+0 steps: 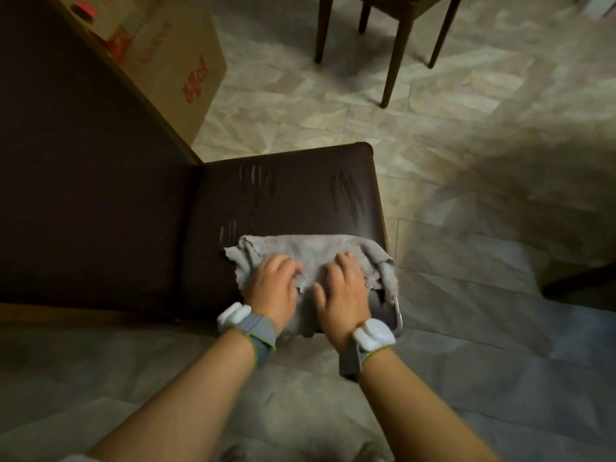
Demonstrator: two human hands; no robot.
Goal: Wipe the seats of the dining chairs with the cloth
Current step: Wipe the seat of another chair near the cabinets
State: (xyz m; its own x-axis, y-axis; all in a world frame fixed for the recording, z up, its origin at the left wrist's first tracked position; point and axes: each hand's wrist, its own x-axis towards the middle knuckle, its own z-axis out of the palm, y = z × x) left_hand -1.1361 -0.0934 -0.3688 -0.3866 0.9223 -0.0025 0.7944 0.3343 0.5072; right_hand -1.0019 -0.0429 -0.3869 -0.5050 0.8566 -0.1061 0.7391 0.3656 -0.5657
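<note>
Tiled floor surrounds the dark brown leather chair seat [286, 201]; at its near edge, the left hand [273, 288] and right hand [343, 291] press the limp, soft grey cloth [310, 251] with loosely spread fingers; it should bunch easily, best held flat.

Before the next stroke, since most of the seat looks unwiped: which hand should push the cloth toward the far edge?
Probably the right hand. It lies flat on the middle of the cloth; the left hand sits with curled fingers nearer the cloth's edge beside the backrest.

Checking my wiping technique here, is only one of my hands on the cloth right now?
No, both the left hand and the right hand rest on the grey cloth on the chair seat.
</note>
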